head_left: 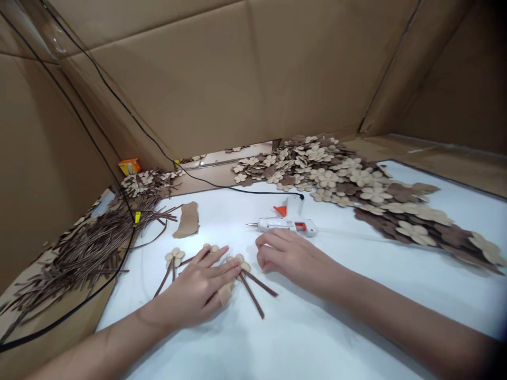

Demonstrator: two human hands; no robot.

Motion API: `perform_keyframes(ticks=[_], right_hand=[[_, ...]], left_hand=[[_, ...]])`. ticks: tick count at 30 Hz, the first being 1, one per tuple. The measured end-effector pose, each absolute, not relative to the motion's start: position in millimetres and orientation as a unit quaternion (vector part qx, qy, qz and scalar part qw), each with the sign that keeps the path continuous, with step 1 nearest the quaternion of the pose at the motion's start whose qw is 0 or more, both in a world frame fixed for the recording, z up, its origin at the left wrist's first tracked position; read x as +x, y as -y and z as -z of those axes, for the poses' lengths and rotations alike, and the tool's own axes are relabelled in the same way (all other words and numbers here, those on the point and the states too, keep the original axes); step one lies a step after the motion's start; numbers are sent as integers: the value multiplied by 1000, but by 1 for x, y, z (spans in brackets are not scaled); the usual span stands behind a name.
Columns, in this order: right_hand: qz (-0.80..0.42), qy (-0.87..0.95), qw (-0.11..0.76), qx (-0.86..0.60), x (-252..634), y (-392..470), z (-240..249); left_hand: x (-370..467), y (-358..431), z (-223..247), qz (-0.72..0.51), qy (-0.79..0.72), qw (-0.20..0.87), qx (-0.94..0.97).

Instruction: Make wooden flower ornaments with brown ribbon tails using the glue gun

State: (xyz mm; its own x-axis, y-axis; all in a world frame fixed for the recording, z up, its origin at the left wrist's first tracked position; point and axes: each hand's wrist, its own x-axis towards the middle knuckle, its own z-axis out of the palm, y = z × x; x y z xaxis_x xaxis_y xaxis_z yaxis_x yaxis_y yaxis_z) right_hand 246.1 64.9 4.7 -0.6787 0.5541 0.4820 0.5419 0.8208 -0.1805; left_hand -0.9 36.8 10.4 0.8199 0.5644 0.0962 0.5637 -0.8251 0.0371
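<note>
My left hand (202, 287) lies flat with its fingers stretched out, its fingertips pressing on a beige felt flower (242, 264) with two brown strips (253, 293) fanning out from it. Partly under the fingers is a second beige flower (214, 248). Left of that hand, a third flower (175, 255) has brown strips attached. My right hand (283, 258) hovers low or rests over the white surface, fingers curled together; whatever they may hold is hidden. Just beyond it, a white hot glue gun (287, 224) with an orange trigger lies on its side, nozzle pointing left.
A heap of beige and brown felt flowers (328, 174) stretches across the back right. Many brown strips (99, 237) are piled at left, beside a torn cardboard piece (187, 219). A black cord (222, 186) crosses to the glue gun. Cardboard walls (206, 79) enclose the white table (317, 327).
</note>
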Motion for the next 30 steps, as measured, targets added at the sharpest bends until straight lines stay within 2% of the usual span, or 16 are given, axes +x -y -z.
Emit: perform_keyframes(ticks=[3,9,12,22,30], right_hand=[[-20,905,321,-279,260,-65,-17],[-347,781,471,-219,282,-56,-51],[-428,716,514,-196,289,-56,-63],[-425,662,545,-292,302,-71,-64],[-590,546,543,-242,280,-78,-38]], left_hand=[[-1,-36,-10,-57,-290,-1,955],[0,-35,-13,-67,-293,-15,954],[0,-35,-13,-61,-294,-13,954],[-2,-35,-11,-68,-288,-21,955],[-4,-36,-9,-58,-287,-22,956]])
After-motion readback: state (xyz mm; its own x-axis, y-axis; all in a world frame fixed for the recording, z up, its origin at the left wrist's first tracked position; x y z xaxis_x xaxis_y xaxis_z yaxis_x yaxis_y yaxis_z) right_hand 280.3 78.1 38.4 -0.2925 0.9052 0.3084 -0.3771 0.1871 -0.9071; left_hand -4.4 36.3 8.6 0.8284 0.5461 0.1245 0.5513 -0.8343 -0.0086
